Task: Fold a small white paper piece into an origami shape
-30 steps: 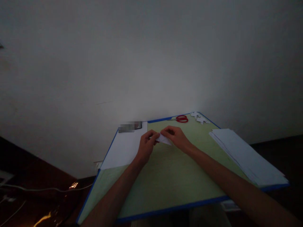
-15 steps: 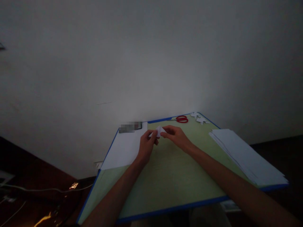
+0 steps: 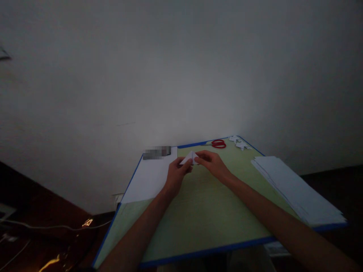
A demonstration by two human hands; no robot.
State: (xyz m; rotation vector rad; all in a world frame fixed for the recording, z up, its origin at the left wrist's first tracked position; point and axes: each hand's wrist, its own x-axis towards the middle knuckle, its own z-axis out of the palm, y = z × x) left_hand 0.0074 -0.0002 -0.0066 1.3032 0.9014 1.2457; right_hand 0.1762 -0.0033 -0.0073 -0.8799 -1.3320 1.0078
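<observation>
A small folded white paper (image 3: 191,155), roughly triangular with its point up, is held between both hands above the far half of the table. My left hand (image 3: 176,173) pinches its left and lower part, thumb in front. My right hand (image 3: 212,163) grips its right side between thumb and fingers. Beyond the right hand lies a pair of scissors (image 3: 219,144) with red handles. Two small folded paper pieces (image 3: 241,145) rest near the far right corner.
The light green tabletop (image 3: 204,215) has blue edging and stands against a grey wall (image 3: 181,75). At the right edge lies a stack of white paper (image 3: 297,192). A white sheet (image 3: 150,179) covers the far left, with a blurred-out dark object (image 3: 167,151) on it.
The left thumb has shifted lower on the folded paper, so more of its triangular face shows. Both hands keep hold of it. The view has shifted slightly.
</observation>
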